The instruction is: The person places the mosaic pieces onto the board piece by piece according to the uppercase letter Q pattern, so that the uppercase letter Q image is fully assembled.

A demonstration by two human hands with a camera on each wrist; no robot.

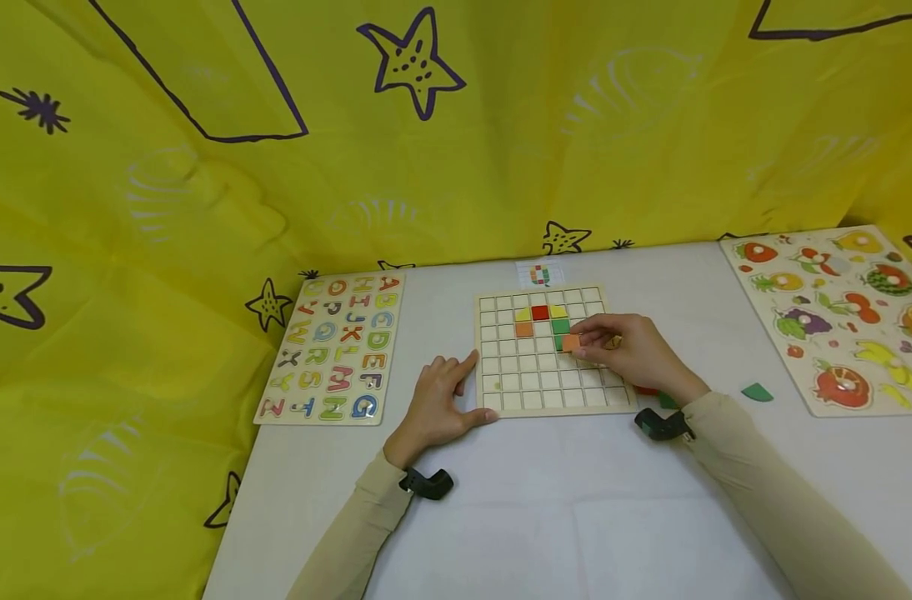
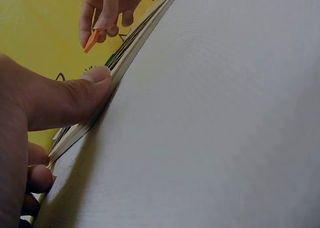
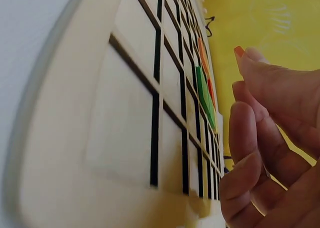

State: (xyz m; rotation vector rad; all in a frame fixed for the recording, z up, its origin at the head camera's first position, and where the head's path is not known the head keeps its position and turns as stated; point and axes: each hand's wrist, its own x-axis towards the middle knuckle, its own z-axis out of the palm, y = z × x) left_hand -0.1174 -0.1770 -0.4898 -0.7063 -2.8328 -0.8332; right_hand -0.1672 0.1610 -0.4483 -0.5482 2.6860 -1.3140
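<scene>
My right hand (image 1: 621, 342) pinches an orange square tile (image 1: 570, 342) between thumb and fingertips, over the right half of a wooden grid board (image 1: 508, 400). In the right wrist view the tile (image 3: 239, 52) is mostly hidden behind the thumb. On the grid lie a red square (image 1: 540, 312) between two yellow pieces (image 1: 558, 312), an orange square (image 1: 525, 330) at left and green pieces (image 1: 560, 326) at right. My left hand (image 1: 437, 404) touches the board's front left corner, index finger at the left edge, thumb (image 2: 95, 86) along the front edge.
A small picture card (image 1: 540, 274) lies behind the board. An alphabet board (image 1: 328, 350) is at left, a fruit puzzle board (image 1: 839, 325) at right. Loose red and green pieces (image 1: 668, 402) lie by my right wrist, with another green piece (image 1: 758, 392) farther right. Yellow cloth (image 1: 441, 183) hangs behind.
</scene>
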